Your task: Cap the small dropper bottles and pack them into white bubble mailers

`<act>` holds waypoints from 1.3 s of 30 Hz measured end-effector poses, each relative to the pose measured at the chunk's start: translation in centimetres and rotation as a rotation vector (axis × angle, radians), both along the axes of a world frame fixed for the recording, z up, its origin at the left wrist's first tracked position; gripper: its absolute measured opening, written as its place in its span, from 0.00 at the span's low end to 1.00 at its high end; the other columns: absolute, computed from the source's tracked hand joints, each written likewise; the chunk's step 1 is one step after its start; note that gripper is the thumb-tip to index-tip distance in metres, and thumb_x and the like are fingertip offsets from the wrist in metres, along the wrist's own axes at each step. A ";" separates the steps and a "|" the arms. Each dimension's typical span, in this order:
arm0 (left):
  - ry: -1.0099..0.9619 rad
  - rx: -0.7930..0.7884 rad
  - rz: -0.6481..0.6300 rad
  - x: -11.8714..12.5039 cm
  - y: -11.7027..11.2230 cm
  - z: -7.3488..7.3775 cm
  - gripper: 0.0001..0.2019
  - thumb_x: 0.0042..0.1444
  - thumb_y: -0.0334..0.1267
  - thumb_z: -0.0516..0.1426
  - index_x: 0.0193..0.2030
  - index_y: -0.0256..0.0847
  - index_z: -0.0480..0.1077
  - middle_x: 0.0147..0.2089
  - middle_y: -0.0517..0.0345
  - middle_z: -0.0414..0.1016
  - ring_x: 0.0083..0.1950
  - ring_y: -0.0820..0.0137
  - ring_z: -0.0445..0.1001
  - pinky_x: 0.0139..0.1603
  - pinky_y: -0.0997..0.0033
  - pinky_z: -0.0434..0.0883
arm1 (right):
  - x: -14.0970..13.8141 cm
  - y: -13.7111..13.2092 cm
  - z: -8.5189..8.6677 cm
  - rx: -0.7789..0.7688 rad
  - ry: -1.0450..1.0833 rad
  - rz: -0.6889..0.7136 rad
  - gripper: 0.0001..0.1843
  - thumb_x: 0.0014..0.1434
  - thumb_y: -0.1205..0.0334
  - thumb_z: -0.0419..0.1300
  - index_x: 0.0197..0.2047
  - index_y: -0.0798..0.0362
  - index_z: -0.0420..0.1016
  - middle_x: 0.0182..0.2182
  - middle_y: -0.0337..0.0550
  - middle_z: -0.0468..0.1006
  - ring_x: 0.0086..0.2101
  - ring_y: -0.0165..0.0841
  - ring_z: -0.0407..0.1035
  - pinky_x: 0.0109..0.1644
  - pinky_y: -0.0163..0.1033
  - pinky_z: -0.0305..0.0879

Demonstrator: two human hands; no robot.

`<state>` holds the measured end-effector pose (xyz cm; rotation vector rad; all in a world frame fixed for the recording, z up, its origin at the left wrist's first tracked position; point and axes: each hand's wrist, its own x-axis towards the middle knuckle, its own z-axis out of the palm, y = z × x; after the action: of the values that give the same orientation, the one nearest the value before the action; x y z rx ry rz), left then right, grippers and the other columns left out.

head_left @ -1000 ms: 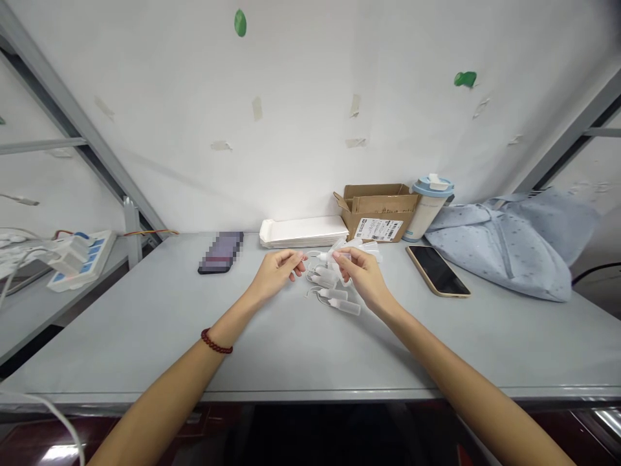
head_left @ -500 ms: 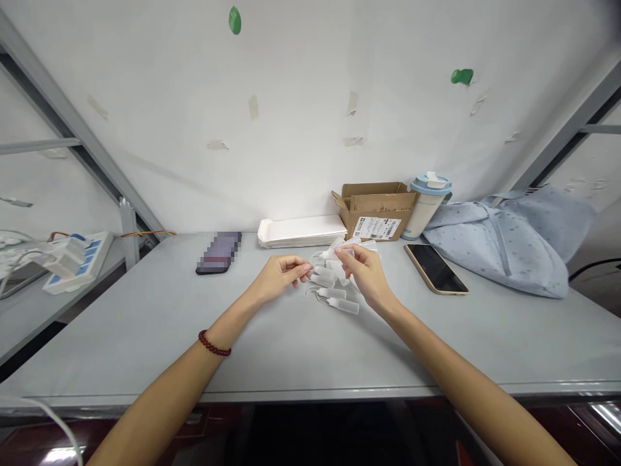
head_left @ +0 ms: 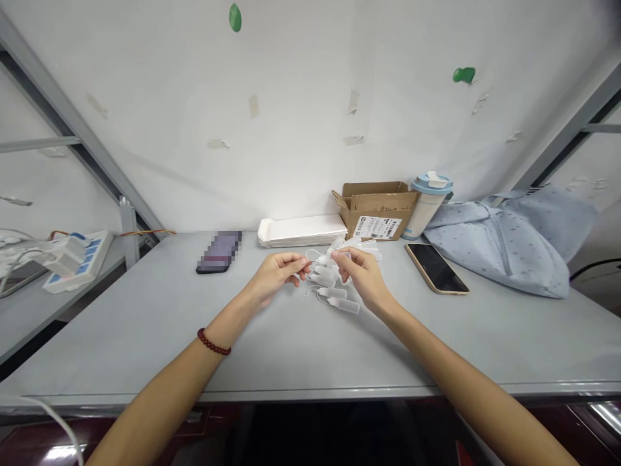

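My right hand (head_left: 361,272) is closed in a pinch around a small translucent squeeze bottle (head_left: 324,259), its tip pointing left. Opposite it, my left hand (head_left: 280,273) pinches with thumb and forefinger at something thin and tiny, too small to name, close to that tip. A thin white loop curves up above the gap between the hands. Beneath and around my fingers lie more such bottles with thin white strands at their necks, among them a bottle (head_left: 344,305) lying nearest to me. My right hand hides part of the pile.
Behind the bottles are a stack of flat white boxes (head_left: 305,231) and an open cardboard box (head_left: 381,210). A lidded cup (head_left: 424,210), a phone (head_left: 436,268) and a light blue cloth bag (head_left: 499,249) stand or lie rightward. Another phone (head_left: 218,252) and a power strip (head_left: 80,262) are leftward.
My right hand has moved slightly left and down, bringing the held bottle's tip closer to my left fingertips. My left hand has shifted slightly. The other bottles have stayed nearly in place.
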<state>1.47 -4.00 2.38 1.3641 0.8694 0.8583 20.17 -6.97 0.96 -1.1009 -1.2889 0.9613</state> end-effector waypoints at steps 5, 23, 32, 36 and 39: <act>-0.002 -0.007 -0.006 0.0 0.0 0.1 0.13 0.47 0.46 0.64 0.28 0.35 0.73 0.30 0.57 0.71 0.30 0.75 0.67 0.30 0.75 0.65 | -0.1 -0.1 0.1 -0.003 0.004 -0.003 0.17 0.52 0.48 0.60 0.28 0.55 0.72 0.15 0.32 0.61 0.20 0.26 0.55 0.26 0.35 0.54; -0.003 0.023 0.090 0.4 -0.2 -0.4 0.14 0.45 0.45 0.64 0.25 0.34 0.72 0.27 0.58 0.71 0.26 0.76 0.65 0.29 0.73 0.65 | -0.6 -0.2 -0.8 -0.064 -0.175 0.011 0.23 0.54 0.42 0.54 0.35 0.56 0.71 0.17 0.32 0.62 0.19 0.27 0.58 0.25 0.35 0.57; 0.115 0.122 0.095 0.5 -0.4 -0.2 0.13 0.48 0.45 0.61 0.24 0.35 0.70 0.25 0.58 0.70 0.25 0.75 0.64 0.29 0.73 0.66 | -0.7 -0.6 -0.9 -0.003 -0.320 -0.039 0.21 0.57 0.45 0.52 0.37 0.55 0.71 0.17 0.33 0.64 0.20 0.28 0.59 0.27 0.35 0.57; 0.150 0.155 0.082 0.5 -0.4 -0.3 0.13 0.49 0.46 0.60 0.24 0.36 0.70 0.25 0.58 0.70 0.25 0.75 0.65 0.29 0.73 0.66 | -0.7 -0.7 -1.0 0.017 -0.362 -0.058 0.19 0.58 0.47 0.52 0.36 0.55 0.72 0.19 0.36 0.67 0.21 0.29 0.60 0.27 0.35 0.57; 0.164 0.167 0.067 0.5 -0.3 -0.6 0.14 0.49 0.46 0.60 0.24 0.36 0.71 0.25 0.58 0.71 0.25 0.75 0.65 0.29 0.73 0.66 | -0.7 -0.7 -1.1 0.032 -0.379 -0.062 0.19 0.58 0.47 0.52 0.35 0.55 0.71 0.20 0.37 0.69 0.21 0.29 0.61 0.27 0.35 0.57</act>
<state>1.94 -4.29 1.79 1.5756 0.9918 0.8954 19.44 -7.62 -0.18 -1.3329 -1.5568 0.7029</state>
